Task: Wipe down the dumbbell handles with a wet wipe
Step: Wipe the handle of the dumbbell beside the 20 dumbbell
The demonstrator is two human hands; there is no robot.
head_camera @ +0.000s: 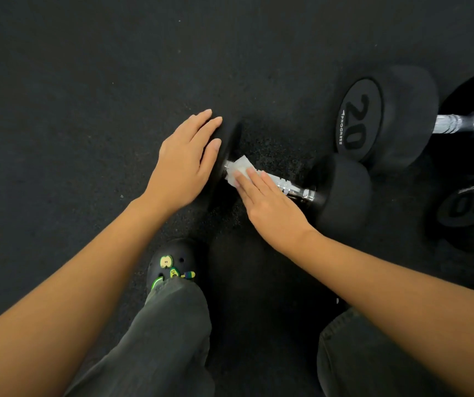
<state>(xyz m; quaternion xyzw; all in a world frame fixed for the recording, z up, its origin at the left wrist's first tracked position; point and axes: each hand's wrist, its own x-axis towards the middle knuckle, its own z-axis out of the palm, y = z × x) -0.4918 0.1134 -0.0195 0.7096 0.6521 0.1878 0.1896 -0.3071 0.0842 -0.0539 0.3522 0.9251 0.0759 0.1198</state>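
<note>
A black dumbbell (341,196) with a chrome handle (293,189) lies on the dark floor in the middle of the view. My left hand (185,161) rests flat on its left head, fingers spread over the rubber. A white wet wipe (237,170) is draped over the left end of the handle. My right hand (267,206) lies on the handle with its fingers pressing the wipe down against the metal. Most of the left head is hidden under my left hand.
A larger black dumbbell marked 20 (384,118) lies at the right, its chrome handle (459,123) pointing right. Another marked 10 (470,207) sits at the right edge. My black clog (172,265) with green charms and dark trouser legs are just below the dumbbell.
</note>
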